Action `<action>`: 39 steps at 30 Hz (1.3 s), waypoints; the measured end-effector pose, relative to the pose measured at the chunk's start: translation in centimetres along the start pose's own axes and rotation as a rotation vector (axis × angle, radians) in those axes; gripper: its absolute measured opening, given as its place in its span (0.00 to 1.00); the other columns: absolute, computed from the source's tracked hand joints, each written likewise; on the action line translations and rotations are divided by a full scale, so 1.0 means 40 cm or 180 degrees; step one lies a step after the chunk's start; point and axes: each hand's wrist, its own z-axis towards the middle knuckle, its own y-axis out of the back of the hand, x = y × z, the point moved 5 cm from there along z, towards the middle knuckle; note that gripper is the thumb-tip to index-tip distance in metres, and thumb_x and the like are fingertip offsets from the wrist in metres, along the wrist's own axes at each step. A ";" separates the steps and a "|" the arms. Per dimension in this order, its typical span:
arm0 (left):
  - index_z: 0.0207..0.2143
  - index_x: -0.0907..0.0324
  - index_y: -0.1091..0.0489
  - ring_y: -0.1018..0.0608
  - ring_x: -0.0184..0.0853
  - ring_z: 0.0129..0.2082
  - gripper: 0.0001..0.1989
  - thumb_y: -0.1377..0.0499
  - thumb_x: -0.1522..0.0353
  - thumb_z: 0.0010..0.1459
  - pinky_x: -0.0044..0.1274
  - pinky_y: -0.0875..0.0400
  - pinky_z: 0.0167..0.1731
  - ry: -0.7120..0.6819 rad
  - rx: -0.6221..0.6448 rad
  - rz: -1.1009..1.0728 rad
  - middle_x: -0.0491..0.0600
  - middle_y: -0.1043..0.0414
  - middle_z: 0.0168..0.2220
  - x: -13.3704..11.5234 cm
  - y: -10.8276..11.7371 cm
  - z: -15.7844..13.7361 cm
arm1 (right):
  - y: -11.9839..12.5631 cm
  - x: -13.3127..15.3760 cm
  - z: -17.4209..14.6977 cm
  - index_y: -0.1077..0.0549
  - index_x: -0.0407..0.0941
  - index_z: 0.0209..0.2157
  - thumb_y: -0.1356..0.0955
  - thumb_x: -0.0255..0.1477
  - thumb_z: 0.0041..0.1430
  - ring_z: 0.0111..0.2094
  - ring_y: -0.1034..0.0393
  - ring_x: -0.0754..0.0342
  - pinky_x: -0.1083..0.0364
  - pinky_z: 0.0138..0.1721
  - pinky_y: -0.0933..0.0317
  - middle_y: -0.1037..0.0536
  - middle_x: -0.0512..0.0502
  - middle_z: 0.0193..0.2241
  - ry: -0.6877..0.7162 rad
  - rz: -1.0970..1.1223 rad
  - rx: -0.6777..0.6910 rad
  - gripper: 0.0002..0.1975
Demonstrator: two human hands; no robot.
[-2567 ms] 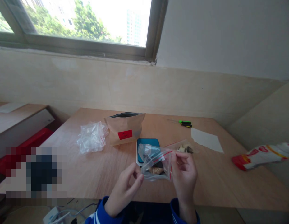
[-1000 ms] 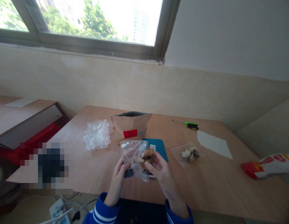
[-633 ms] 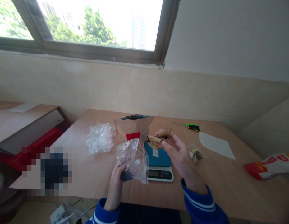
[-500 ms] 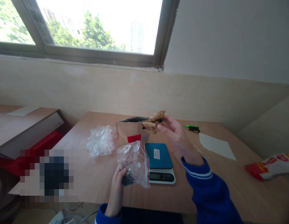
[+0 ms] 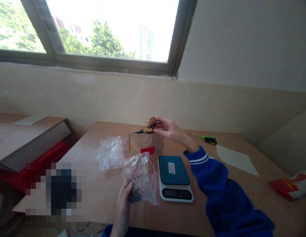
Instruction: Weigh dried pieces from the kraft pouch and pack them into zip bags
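My right hand (image 5: 171,130) pinches a brown, curled dried piece (image 5: 151,123) with a dark underside; its exact kind I cannot make out. It is at the open mouth of a brown paper pouch (image 5: 146,141) that has a dark lining and a red label. My left hand (image 5: 124,192) is closed on the lower left of a clear zip bag (image 5: 143,177) with a red seal line. Something dark (image 5: 135,196) shows in the bag's bottom corner. Beside the bag lies a kitchen scale (image 5: 174,176) with a blue platform and nothing on it.
A pile of clear zip bags (image 5: 111,154) lies left of the pouch. Farther right are a green and black tool (image 5: 209,140), a white sheet (image 5: 237,159) and a red and white packet (image 5: 291,186). Past the table's left edge is a red object (image 5: 48,158).
My right hand has moved left and away from me, carrying the brown dried piece from above the scale to the pouch's mouth. My left hand keeps its hold on the zip bag.
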 end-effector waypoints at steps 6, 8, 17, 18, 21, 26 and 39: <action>0.47 0.54 0.24 0.35 0.44 0.62 0.25 0.36 0.54 0.48 0.34 0.44 0.63 -0.0009 0.0176 -0.0067 0.49 0.26 0.54 0.008 -0.008 0.004 | -0.025 0.042 -0.028 0.30 0.45 0.45 0.30 0.29 0.57 0.43 0.27 0.52 0.49 0.46 0.30 0.24 0.44 0.43 0.0385 -0.0653 -0.0096 0.13; 0.46 0.54 0.24 0.33 0.44 0.61 0.24 0.36 0.54 0.49 0.34 0.44 0.63 -0.0028 0.0206 -0.0094 0.49 0.26 0.54 0.008 -0.008 0.005 | -0.032 0.048 -0.040 0.29 0.45 0.44 0.29 0.31 0.57 0.41 0.27 0.52 0.50 0.44 0.30 0.24 0.44 0.41 0.0487 -0.0819 -0.0202 0.14; 0.48 0.56 0.25 0.34 0.46 0.62 0.27 0.36 0.53 0.48 0.36 0.45 0.63 0.0009 0.0047 0.0072 0.50 0.28 0.56 0.001 -0.004 0.002 | -0.017 0.008 -0.037 0.28 0.44 0.36 0.34 0.42 0.61 0.40 0.25 0.53 0.53 0.44 0.30 0.22 0.45 0.36 0.0224 0.0279 -0.1074 0.15; 0.48 0.56 0.25 0.34 0.46 0.62 0.27 0.36 0.53 0.47 0.36 0.44 0.63 0.0027 0.0034 0.0080 0.50 0.27 0.55 0.001 -0.005 0.001 | -0.016 0.007 -0.035 0.28 0.44 0.36 0.34 0.43 0.61 0.40 0.25 0.53 0.52 0.45 0.30 0.22 0.45 0.36 0.0178 0.0422 -0.1122 0.16; 0.47 0.56 0.24 0.34 0.47 0.61 0.28 0.36 0.52 0.46 0.36 0.43 0.62 0.0033 0.0010 0.0070 0.51 0.27 0.54 -0.003 -0.007 -0.001 | -0.012 0.008 -0.030 0.29 0.44 0.36 0.35 0.45 0.62 0.39 0.25 0.53 0.51 0.46 0.30 0.23 0.45 0.36 0.0096 0.0566 -0.1147 0.18; 0.46 0.56 0.23 0.33 0.47 0.61 0.27 0.35 0.52 0.46 0.36 0.43 0.62 0.0007 -0.0008 0.0059 0.50 0.26 0.54 -0.002 -0.007 0.001 | -0.019 -0.010 -0.033 0.30 0.46 0.45 0.33 0.43 0.61 0.43 0.26 0.52 0.51 0.47 0.33 0.22 0.44 0.40 0.0016 -0.0010 -0.0843 0.17; 0.47 0.57 0.24 0.32 0.46 0.60 0.25 0.37 0.54 0.49 0.35 0.40 0.61 -0.0110 0.0067 0.0020 0.51 0.25 0.53 -0.020 -0.018 -0.010 | -0.013 0.051 -0.072 0.24 0.48 0.45 0.41 0.39 0.68 0.58 0.39 0.46 0.41 0.61 0.48 0.32 0.41 0.56 0.0596 -0.1442 -0.0679 0.17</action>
